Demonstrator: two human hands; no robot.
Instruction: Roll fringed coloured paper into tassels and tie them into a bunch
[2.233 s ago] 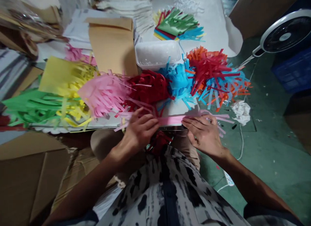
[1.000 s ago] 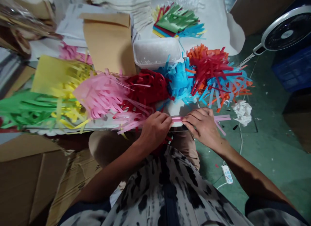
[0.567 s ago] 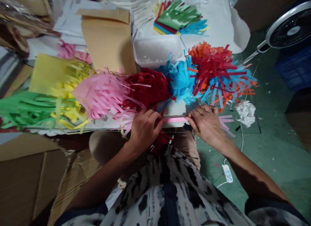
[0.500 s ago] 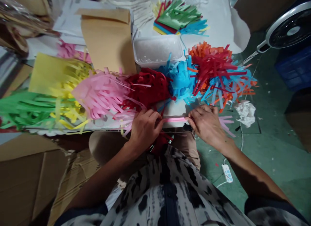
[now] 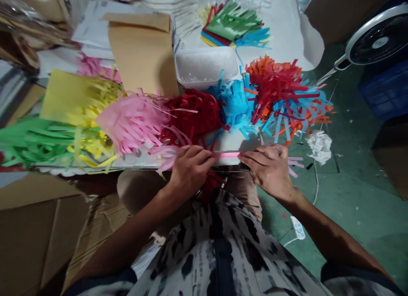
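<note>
A pink paper tassel (image 5: 227, 155) lies along the table's front edge, its middle rolled narrow and its cut fringes spreading out at both ends. My left hand (image 5: 193, 166) is closed over its left part, with loose pink strips showing beyond the knuckles. Over the right part my right hand (image 5: 269, 168) grips it, fingers bent and pressed down, with fringe tips poking out past the hand. Just behind my hands lie bunches of fringed tissue paper: dark red (image 5: 194, 115), light blue (image 5: 237, 102) and pink (image 5: 134, 119).
Yellow paper (image 5: 66, 94) and green fringe (image 5: 35, 139) lie at the left. Behind stand a white plastic tub (image 5: 207, 66) and a brown paper envelope (image 5: 143, 54). Orange fringe (image 5: 256, 66) is at the right. A fan (image 5: 379, 37) and a power strip (image 5: 298, 228) are beyond the table.
My right hand has shifted slightly left along the pink tassel, and its fingers now lie flatter over it. The left hand stays about where it was.
</note>
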